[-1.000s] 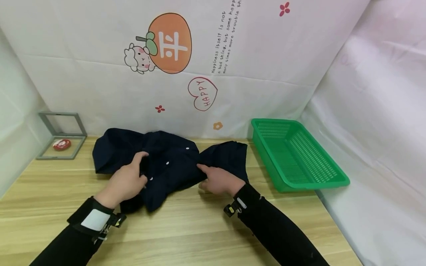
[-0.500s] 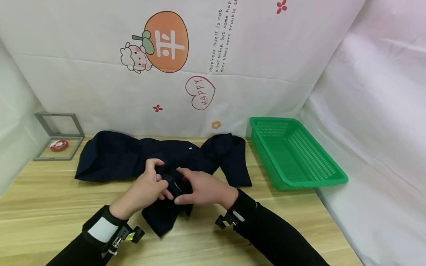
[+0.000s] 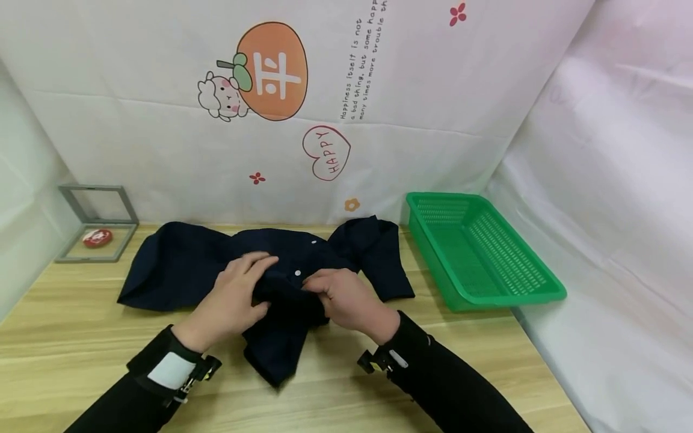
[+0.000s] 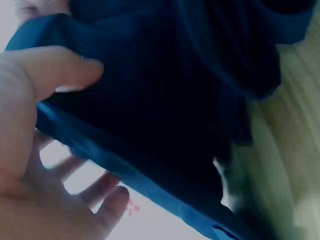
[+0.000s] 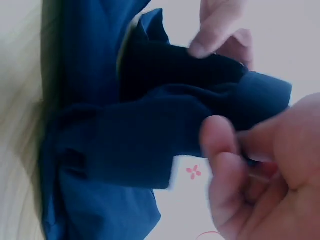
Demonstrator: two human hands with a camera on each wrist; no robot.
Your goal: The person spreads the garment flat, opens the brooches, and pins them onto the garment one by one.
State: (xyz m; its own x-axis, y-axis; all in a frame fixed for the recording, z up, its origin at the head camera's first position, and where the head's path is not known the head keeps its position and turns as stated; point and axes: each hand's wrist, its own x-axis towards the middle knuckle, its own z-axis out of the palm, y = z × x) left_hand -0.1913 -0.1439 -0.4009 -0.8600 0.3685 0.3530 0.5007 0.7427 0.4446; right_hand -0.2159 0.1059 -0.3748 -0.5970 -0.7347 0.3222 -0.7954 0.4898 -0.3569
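Note:
A dark navy shirt (image 3: 178, 261) with small white buttons lies across the back of the wooden table, its sleeves spread to both sides and a bunched part pulled toward the front. My left hand (image 3: 230, 300) is at the bunched part, thumb and fingers spread apart. In the left wrist view, cloth passes between the thumb and the loose fingers of this hand (image 4: 45, 165). My right hand (image 3: 352, 304) pinches the shirt's edge beside a white button. The right wrist view shows its thumb and index finger closed on the cloth (image 5: 125, 140).
A green perforated basket (image 3: 460, 294) stands at the right side of the table. At the back left is a grey hinged frame (image 3: 130, 204) with a round red item (image 3: 98, 238) on its lower half. A printed white cloth wall (image 3: 406, 162) rises behind the table.
Both hands have come together at the shirt's middle. The left sleeve now reaches farther left, and the shirt's lower part is drawn toward the front. The right hand has gone from pointing to pinching cloth.

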